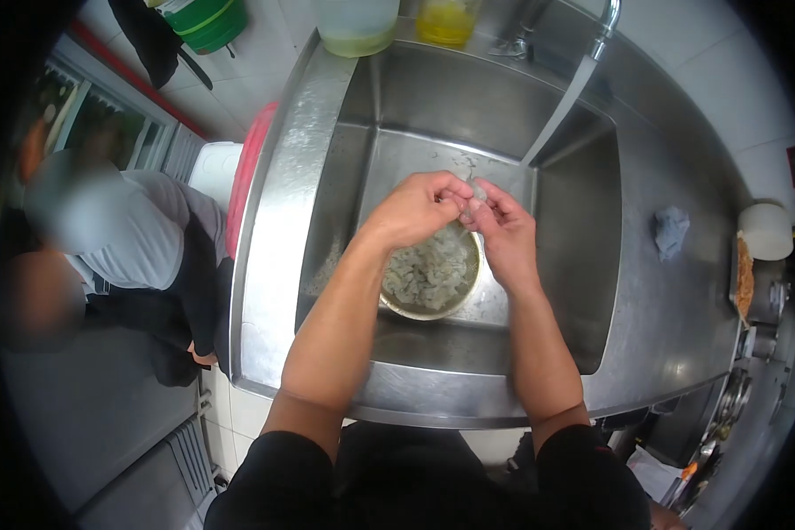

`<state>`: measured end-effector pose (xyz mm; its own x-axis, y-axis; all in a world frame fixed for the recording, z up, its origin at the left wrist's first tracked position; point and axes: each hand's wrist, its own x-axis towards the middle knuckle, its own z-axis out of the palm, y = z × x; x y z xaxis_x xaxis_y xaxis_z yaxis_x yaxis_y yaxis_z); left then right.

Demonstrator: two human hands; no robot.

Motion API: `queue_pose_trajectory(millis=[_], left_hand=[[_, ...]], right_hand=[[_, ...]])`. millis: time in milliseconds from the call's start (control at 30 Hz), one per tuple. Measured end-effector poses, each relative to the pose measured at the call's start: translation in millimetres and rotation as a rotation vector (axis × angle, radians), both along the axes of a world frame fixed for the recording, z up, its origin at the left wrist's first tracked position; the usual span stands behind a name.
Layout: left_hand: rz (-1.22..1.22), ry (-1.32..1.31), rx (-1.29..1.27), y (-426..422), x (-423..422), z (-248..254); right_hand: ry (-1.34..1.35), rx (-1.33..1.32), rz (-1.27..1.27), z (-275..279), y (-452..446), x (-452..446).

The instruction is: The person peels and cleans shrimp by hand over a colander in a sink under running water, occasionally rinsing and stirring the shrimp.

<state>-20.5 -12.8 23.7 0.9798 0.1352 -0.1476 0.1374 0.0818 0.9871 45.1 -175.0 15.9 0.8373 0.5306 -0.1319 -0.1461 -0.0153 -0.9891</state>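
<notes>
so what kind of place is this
Most likely a commercial or restaurant kitchen: there's a large stainless steel sink with running water, a bowl of pale, wet food inside it, and a metal tray of orange-brown food off to the right.

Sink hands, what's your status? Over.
Left hand and right hand pinching small pale piece. Bowl of pale pieces below. Nothing visibly blocking.
</notes>
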Motion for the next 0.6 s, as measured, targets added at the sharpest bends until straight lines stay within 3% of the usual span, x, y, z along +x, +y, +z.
queue_pose_trajectory(millis=[100, 300, 600], left_hand=[[0.051, 0.136, 0.001, -1.0, -1.1, 12.1], [0.025, 0.109, 0.04, -2.9, -2.2, 22.2], [0.152, 0.032, -0.012, -4.7, 0.4, 12.5]], right_hand=[[0.019, -0.02, 0.029, -0.3, -1.2, 1.0], [-0.054, 0.095, 0.047, -9.2, -0.7, 0.6], [-0.131, 0.052, 0.009, -6.4, 0.4, -3.3]])
